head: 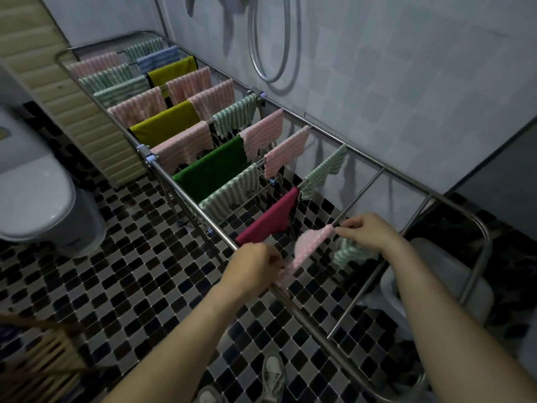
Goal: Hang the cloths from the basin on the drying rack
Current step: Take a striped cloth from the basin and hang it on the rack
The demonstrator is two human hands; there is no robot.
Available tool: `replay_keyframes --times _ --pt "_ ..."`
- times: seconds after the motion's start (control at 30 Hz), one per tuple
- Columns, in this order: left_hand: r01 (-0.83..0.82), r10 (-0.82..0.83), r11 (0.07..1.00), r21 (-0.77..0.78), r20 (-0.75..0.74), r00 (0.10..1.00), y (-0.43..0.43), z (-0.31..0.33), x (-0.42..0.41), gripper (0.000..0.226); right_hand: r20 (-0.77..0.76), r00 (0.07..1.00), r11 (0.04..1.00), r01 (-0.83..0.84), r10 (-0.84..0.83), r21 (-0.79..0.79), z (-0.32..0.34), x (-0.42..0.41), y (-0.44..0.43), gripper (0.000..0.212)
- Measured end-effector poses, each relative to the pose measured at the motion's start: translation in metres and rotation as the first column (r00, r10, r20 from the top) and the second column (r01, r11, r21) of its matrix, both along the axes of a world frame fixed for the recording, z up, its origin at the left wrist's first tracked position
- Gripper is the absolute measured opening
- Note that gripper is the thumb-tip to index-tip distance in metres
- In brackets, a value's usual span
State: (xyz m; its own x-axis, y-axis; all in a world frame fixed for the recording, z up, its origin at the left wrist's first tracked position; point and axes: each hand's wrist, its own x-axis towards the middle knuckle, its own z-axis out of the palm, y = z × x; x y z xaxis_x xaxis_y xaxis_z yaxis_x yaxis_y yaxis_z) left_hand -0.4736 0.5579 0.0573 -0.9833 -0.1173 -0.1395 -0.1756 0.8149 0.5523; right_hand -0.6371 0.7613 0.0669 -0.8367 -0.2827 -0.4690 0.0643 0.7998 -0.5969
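A long steel drying rack [186,196] runs from the far left corner to the near right, with several pink, green-striped, yellow, green and crimson cloths over its bars. Both my hands stretch a pink striped cloth [311,245] across the rack near its close end. My left hand [255,269] pinches the cloth's near corner at the front rail. My right hand [366,231] pinches the far corner by a cross bar. A green striped cloth [351,253] hangs below my right wrist; what holds it is hidden. A pale basin [453,271] sits on the floor under the rack's right end.
A white toilet [37,196] stands at the left. A tiled wall with a shower hose [273,53] lies behind the rack. A wicker object [43,353] is at the bottom left. My shoes [273,373] stand on the checkered floor in front of the rack.
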Motion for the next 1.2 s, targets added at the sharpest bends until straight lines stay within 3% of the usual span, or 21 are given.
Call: replay_keyframes --times 0.17,0.43,0.57,0.73,1.07,1.2 --pt "0.034 -0.036 0.999 0.014 0.102 0.994 0.007 -0.015 0.0 0.016 -0.015 0.995 0.993 0.095 -0.096 -0.076 -0.013 0.007 -0.012 0.04" --pt "0.052 -0.053 0.999 -0.002 -0.058 0.997 0.005 -0.01 0.001 0.015 -0.158 0.963 0.975 0.207 -0.217 -0.08 -0.019 0.0 -0.014 0.015" --pt "0.107 -0.107 0.993 -0.057 0.0 0.994 0.003 -0.011 0.003 0.013 -0.201 0.963 0.984 0.173 -0.177 -0.034 -0.021 -0.002 -0.015 0.019" --pt "0.08 -0.08 0.997 0.006 0.057 0.995 0.007 -0.008 0.004 0.011 -0.171 0.976 0.991 0.128 -0.134 -0.046 -0.023 -0.002 -0.015 0.019" --pt "0.154 -0.144 0.982 -0.111 0.091 0.985 0.005 0.0 0.0 0.008 -0.109 0.986 0.991 0.118 -0.124 -0.056 -0.016 -0.004 -0.015 0.003" --pt "0.143 -0.133 0.986 -0.088 0.115 0.985 0.003 0.003 -0.004 0.012 -0.158 0.979 0.991 0.126 -0.13 -0.034 0.007 -0.008 -0.005 0.019"
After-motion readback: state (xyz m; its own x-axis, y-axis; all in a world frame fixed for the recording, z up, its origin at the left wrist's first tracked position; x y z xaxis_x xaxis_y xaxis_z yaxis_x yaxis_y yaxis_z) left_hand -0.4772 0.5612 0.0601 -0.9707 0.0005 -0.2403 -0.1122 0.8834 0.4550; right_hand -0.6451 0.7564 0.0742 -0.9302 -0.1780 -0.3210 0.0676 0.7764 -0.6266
